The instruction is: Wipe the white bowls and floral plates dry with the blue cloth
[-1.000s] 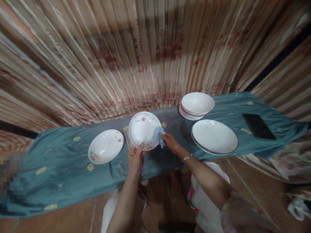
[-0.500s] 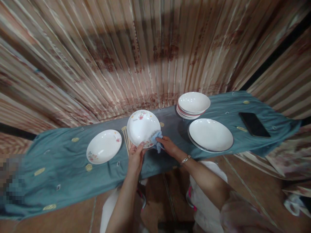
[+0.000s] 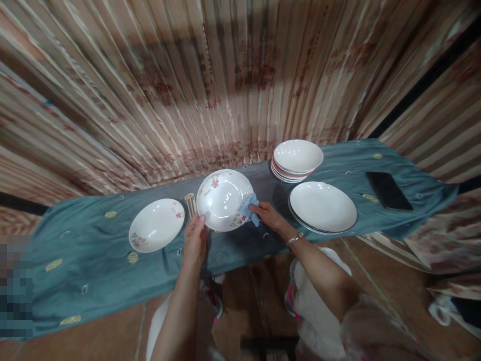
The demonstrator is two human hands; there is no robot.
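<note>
A white plate with a floral rim [image 3: 224, 198] is held up over the middle of the table. My left hand [image 3: 196, 235] grips its lower left edge, thumb on top. My right hand [image 3: 267, 214] is closed on a light blue cloth [image 3: 251, 208], which presses on the plate's right rim. Beneath and left of the plate lie chopsticks [image 3: 191, 205], partly hidden by it. Further left, another floral plate [image 3: 157, 225] rests on the tablecloth.
The long table has a teal cloth [image 3: 105, 271]. To the right stand stacked white bowls [image 3: 297, 156] and stacked white plates [image 3: 323, 206], then a black phone [image 3: 390, 191]. A pleated curtain [image 3: 225, 90] hangs behind the table.
The left hand has slid from the plate's bottom edge to its lower left. The plate is turned a little, and the cloth has shifted right and slightly up along the rim.
</note>
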